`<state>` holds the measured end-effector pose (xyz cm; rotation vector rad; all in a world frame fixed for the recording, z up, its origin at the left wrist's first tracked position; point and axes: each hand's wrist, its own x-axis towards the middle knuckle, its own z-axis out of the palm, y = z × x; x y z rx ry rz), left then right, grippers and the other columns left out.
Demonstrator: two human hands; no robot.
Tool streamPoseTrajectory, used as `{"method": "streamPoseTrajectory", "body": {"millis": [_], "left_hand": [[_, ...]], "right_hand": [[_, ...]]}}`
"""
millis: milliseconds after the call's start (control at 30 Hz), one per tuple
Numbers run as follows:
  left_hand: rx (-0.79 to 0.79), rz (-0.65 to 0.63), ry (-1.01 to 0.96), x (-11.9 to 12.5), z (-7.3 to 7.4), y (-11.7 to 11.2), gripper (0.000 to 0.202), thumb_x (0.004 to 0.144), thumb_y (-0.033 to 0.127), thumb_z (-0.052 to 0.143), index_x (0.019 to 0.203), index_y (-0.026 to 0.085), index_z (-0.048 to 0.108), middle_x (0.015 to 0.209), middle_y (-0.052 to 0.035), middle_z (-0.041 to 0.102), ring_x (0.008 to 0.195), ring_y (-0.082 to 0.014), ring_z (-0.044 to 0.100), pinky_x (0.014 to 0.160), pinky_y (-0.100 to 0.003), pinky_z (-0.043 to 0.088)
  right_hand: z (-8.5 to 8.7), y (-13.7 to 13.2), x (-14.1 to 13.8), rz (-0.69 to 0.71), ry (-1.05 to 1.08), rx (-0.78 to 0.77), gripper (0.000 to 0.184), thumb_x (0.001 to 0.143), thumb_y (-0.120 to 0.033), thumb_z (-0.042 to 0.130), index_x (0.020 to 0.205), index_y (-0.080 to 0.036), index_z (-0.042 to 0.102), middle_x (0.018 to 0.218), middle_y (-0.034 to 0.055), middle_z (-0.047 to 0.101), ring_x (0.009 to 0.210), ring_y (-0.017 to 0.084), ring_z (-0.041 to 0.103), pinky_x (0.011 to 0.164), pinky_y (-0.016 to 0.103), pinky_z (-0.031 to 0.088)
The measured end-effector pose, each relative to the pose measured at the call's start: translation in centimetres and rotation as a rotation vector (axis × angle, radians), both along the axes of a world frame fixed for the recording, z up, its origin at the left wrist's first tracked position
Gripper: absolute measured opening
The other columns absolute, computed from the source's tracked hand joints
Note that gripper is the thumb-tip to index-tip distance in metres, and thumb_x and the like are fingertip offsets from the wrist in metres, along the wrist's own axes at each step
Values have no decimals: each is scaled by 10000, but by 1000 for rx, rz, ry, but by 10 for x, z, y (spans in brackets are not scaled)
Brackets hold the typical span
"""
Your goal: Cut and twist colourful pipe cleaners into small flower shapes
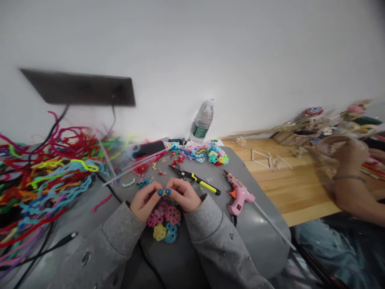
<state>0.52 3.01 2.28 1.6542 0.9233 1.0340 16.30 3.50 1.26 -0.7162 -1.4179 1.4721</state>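
My left hand (147, 200) and my right hand (184, 194) meet at the fingertips above the grey table. Both pinch a small yellow pipe-cleaner piece (164, 193), mostly covered by the fingers. Just below them lies a cluster of pipe-cleaner flowers (164, 212) in pink, yellow and blue. Beyond my right hand rest yellow-and-black pliers (206, 185). Farther right, a pink glue gun (237, 196) lies with a glue stick out of its back and its red switch showing.
Loose pipe cleaners (60, 176) pile up on the left, among black cables (63, 241). A water bottle (203, 122) stands by the wall, near more pipe-cleaner flowers (218, 155). Clear glue sticks (135, 166) lie across the table. At right, another person's hand (350, 154) works over a wooden table (267, 188).
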Motion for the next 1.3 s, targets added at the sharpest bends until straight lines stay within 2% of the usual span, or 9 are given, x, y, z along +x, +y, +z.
{"method": "streamPoseTrajectory", "body": {"millis": [167,333,700,933,1067,1200,1300], "left_hand": [[19,1,18,-2,-4,1,338,838,461,479,691,162,534,603,18,472,552,-121,421,528,-237,343],[32,39,50,-3,-6,2,321,847,435,473,693,160,536,595,24,466,547,-115,431,521,-228,354],[-55,35,-39,-4,-12,4,222,783,364,598,734,148,581,653,-5,552,595,-125,516,557,-229,426],[-105,56,-94,-3,-8,2,316,738,436,634,635,155,534,584,22,494,546,-104,469,504,-212,394],[-148,71,-96,-4,-9,4,383,707,502,647,607,145,553,564,13,517,536,-108,474,511,-222,397],[-153,77,-90,-3,-12,4,397,719,534,622,647,143,612,557,1,559,510,-111,480,515,-237,417],[-145,101,-94,-4,-14,3,330,746,475,621,729,148,655,629,-18,617,562,-128,532,559,-244,448]], "right_hand": [[0,0,-1,-23,44,-61,374,802,-522,564,721,-167,479,558,-64,385,453,62,312,430,203,265],[1,0,-2,-21,-44,-18,378,774,-519,601,730,-167,471,593,-53,400,491,65,317,449,201,254],[-2,0,-1,-33,-5,-14,378,773,-515,607,727,-174,448,609,-55,388,496,65,308,454,202,251],[2,-1,-2,-42,-14,-39,382,764,-525,613,767,-170,473,623,-49,411,514,70,331,477,207,277],[4,0,-2,-24,-19,-24,393,727,-524,651,772,-173,480,644,-35,440,539,82,372,515,223,309],[4,0,-1,-66,-39,-14,397,730,-537,636,754,-174,479,651,-33,428,547,86,361,514,224,297],[2,1,0,-85,-36,-30,390,745,-532,619,748,-170,474,646,-32,419,540,86,349,505,224,278]]}}
